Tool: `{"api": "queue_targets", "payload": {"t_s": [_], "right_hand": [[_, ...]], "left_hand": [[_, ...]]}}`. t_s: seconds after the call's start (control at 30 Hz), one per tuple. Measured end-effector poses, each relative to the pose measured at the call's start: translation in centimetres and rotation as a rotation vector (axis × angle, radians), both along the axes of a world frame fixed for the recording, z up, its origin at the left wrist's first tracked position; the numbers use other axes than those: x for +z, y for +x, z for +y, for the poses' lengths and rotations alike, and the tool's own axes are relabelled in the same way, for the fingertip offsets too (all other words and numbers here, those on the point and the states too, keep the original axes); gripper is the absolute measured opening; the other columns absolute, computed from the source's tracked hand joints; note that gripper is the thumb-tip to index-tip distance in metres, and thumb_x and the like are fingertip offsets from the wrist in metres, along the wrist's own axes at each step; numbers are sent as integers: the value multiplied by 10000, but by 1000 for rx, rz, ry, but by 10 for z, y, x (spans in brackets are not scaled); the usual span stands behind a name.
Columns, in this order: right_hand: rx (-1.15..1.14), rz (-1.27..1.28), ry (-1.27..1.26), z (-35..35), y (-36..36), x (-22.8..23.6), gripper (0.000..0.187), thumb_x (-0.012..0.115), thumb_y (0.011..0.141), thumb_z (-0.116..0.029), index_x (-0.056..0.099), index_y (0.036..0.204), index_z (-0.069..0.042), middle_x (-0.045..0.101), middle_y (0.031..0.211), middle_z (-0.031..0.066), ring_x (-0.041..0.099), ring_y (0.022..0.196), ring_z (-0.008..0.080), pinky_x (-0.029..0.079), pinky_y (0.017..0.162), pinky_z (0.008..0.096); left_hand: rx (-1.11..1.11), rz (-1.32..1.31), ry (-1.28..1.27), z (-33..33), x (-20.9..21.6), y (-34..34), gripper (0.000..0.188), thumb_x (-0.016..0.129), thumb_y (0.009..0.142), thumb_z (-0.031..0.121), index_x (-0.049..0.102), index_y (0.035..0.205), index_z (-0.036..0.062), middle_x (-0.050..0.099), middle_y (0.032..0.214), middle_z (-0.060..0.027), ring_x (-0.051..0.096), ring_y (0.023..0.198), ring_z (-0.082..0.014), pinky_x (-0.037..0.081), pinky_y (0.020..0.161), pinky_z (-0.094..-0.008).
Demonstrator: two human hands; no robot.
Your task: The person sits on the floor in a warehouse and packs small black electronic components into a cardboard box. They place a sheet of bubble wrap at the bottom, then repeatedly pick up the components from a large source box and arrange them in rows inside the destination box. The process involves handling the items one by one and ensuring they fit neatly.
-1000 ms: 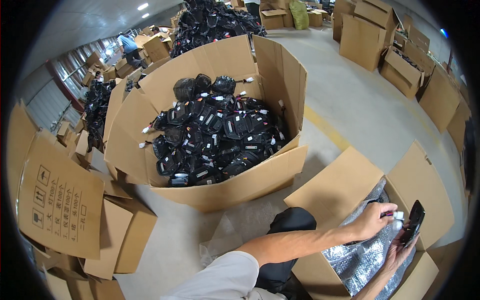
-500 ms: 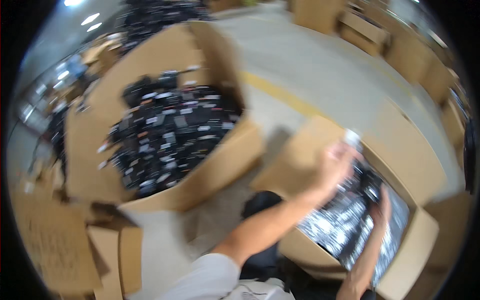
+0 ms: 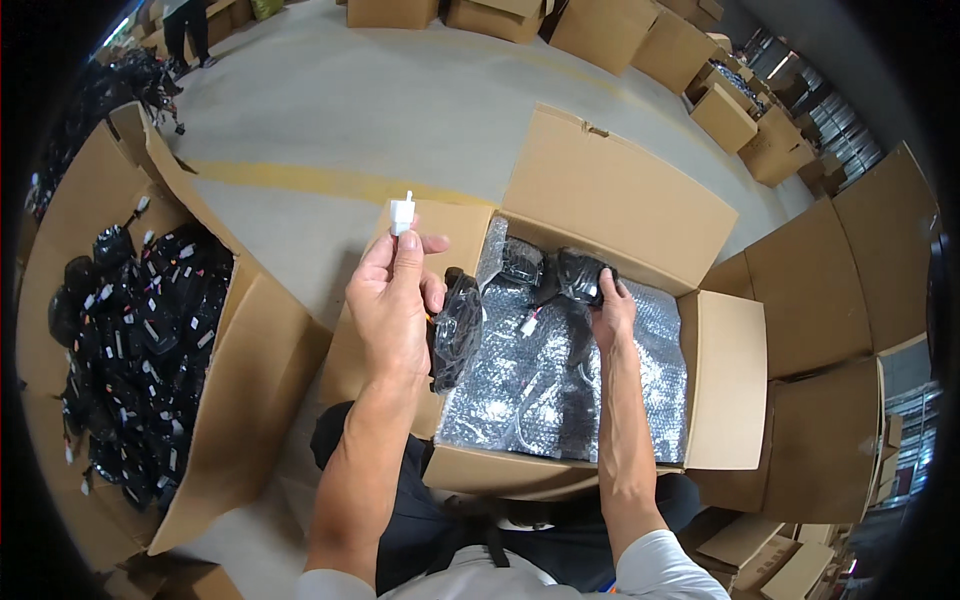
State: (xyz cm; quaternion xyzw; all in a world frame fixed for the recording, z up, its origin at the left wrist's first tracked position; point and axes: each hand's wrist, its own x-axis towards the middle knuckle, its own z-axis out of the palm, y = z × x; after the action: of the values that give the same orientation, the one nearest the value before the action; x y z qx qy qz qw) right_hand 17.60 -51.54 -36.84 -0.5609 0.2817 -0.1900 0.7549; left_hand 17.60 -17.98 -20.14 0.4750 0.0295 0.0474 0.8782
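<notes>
My left hand (image 3: 388, 310) is raised over the left flap of an open cardboard box (image 3: 725, 380). Its thumb and fingers pinch a white plug connector (image 3: 402, 216), pin end up. Beside that hand hangs a black part in clear plastic (image 3: 457, 335), with a bit of orange wire showing by the fingers. Inside the box, my right hand (image 3: 613, 312) grips the right end of another black wrapped part (image 3: 578, 276). To its left lies a further black wrapped part (image 3: 522, 260). A small white connector (image 3: 529, 326) rests on the bubble wrap (image 3: 645, 370) beneath.
At left stands a large cardboard bin (image 3: 225, 400) heaped with black wired parts (image 3: 150, 340). Tall cartons (image 3: 820, 280) crowd the right side, and more boxes (image 3: 605, 35) line the far floor. Another person (image 3: 187, 30) stands at the far upper left.
The view has swung right, so the box now sits near the middle. My hands have moved apart; the left holds the connector out left of the box, and the right stays inside.
</notes>
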Motion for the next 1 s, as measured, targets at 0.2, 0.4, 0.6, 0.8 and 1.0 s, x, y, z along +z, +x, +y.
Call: {"api": "queue_targets", "payload": {"t_s": [0.2, 0.4, 0.6, 0.8, 1.0], "right_hand": [[-328, 150, -1535, -12, -6, -16, 540, 731, 922, -364, 648, 1169, 108, 705, 978, 159, 661, 900, 284, 534, 843, 409], [669, 83, 528, 160, -79, 91, 559, 552, 1011, -508, 596, 1246, -3, 675, 1202, 144, 671, 1080, 292, 527, 1009, 451], [270, -350, 837, 180, -85, 114, 399, 629, 1006, -337, 605, 1280, -48, 687, 1226, 98, 665, 1115, 241, 545, 1007, 416], [-101, -262, 409, -36, -66, 70, 368, 637, 992, -453, 689, 1044, -92, 742, 943, 23, 698, 821, 150, 567, 709, 303], [-42, 20, 80, -110, -39, 3, 459, 707, 964, -395, 650, 1229, -24, 729, 1082, 122, 683, 996, 221, 558, 822, 382]], "left_hand": [[3, -31, -212, -8, 1, 5, 332, 545, 1070, 223, 591, 1276, -33, 670, 974, -95, 486, 548, -62, 434, 521, -225], [105, -104, -240, -1, -5, 6, 321, 536, 1075, 243, 589, 1280, 2, 655, 990, -77, 489, 559, -54, 446, 541, -226], [-48, -210, -148, -43, -9, -24, 281, 552, 1062, 177, 601, 1269, -7, 665, 1046, -68, 603, 803, -82, 492, 722, -202], [-392, -163, -30, -61, -5, -45, 507, 723, 945, 112, 509, 1358, -90, 641, 1069, -94, 593, 912, -83, 515, 761, -206], [-401, -131, 4, -56, -12, -42, 423, 733, 935, 120, 585, 1291, -54, 660, 1011, -64, 595, 833, -52, 510, 723, -193]]}}
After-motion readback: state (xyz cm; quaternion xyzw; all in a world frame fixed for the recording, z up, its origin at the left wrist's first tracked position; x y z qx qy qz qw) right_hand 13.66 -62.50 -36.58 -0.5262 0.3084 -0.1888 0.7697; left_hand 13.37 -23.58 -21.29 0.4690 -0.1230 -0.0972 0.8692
